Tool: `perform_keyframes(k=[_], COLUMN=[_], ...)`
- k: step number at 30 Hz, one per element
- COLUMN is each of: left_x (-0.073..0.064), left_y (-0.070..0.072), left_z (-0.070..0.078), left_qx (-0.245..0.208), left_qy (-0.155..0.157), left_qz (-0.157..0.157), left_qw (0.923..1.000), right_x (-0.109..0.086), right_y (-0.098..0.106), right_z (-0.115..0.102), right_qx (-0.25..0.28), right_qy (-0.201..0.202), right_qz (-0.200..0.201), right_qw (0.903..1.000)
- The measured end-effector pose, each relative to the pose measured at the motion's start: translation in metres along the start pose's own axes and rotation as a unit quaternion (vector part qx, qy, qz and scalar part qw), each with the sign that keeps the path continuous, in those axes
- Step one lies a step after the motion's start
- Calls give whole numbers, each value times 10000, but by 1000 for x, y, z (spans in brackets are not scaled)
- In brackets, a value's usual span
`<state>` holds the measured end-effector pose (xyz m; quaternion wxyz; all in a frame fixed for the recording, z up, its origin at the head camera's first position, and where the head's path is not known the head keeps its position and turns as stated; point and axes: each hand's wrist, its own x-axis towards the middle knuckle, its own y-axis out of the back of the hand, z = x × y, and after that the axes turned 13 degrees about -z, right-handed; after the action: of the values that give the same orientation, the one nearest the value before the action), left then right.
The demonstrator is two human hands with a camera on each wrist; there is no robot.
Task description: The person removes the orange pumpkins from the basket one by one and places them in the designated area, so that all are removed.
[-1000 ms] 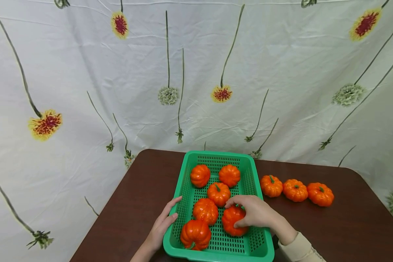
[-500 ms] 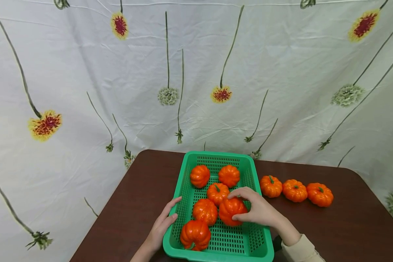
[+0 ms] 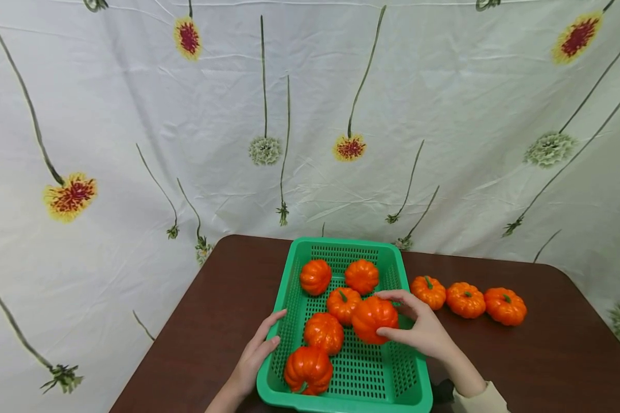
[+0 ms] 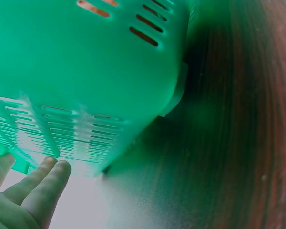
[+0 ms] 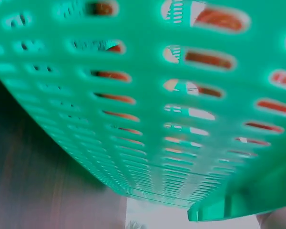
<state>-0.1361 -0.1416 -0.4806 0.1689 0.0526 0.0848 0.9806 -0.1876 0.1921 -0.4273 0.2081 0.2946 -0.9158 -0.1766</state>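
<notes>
My right hand (image 3: pixel 418 324) grips a glossy orange pumpkin (image 3: pixel 373 321) between thumb and fingers, over the right half of a green perforated basket (image 3: pixel 346 245). The pumpkin looks raised off the basket floor. Several more small pumpkins lie in the basket, among them a green-stemmed pumpkin (image 3: pixel 343 304) just left of the held one. Against the basket's left side, my left hand (image 3: pixel 253 355) rests with fingers extended. The left wrist view has its fingers (image 4: pixel 47 191) along the slotted basket wall (image 4: pixel 76 71). Mostly the outer basket wall (image 5: pixel 148 71) fills the right wrist view.
Three pumpkins stand in a row on the dark brown table (image 3: pixel 547 355), right of the basket; the middle pumpkin (image 3: pixel 466 300) touches its neighbours or nearly so. Behind the table hangs a white flower-patterned cloth (image 3: pixel 310 189).
My right hand has lifted the pumpkin from the basket's near right part, carrying it up and away from me, then slightly right. My left hand has stayed still.
</notes>
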Motion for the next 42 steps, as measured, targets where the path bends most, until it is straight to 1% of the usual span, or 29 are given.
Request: perform_keyframes(k=[3, 7, 14, 19, 24, 29, 33, 35, 37, 40, 42], left_x=[0, 0, 0, 0, 0, 0, 0, 0, 0, 0, -1], left_y=[0, 0, 0, 0, 1, 1, 1, 2, 1, 1, 1], left_z=[0, 0, 1, 0, -1, -1, -2, -2, -2, -2, -2], left_qx=[11, -6, 1, -9, 63, 84, 84, 90, 83, 90, 96], left_qy=[4, -2, -2, -27, -70, -129, -124, -116, -120, -123, -120], left_qz=[12, 16, 18, -13, -20, -55, -46, -48, -63, -82, -90], left_qw=[10000, 10000, 10000, 10000, 10000, 9999, 9999, 9999, 9999, 9998, 9998], right_x=[-5, -11, -23, -33, -43, -52, -59, -63, -66, -70, -73], right_y=[2, 6, 15, 22, 29, 34, 35, 35, 34, 33, 32], right_z=[-1, 0, 1, 3, 6, 12, 20, 23, 27, 34, 39], right_qx=[180, 413, 549, 716, 849, 785, 566, 486, 284, -41, -356], right_qy=[149, 432, 527, 674, 685, 504, 257, 69, -218, -701, -925], right_qz=[343, 702, 1268, 1711, 2169, 2406, 2416, 2395, 2401, 2457, 2439], right_qw=[9991, 9957, 9890, 9803, 9701, 9661, 9684, 9696, 9701, 9668, 9647])
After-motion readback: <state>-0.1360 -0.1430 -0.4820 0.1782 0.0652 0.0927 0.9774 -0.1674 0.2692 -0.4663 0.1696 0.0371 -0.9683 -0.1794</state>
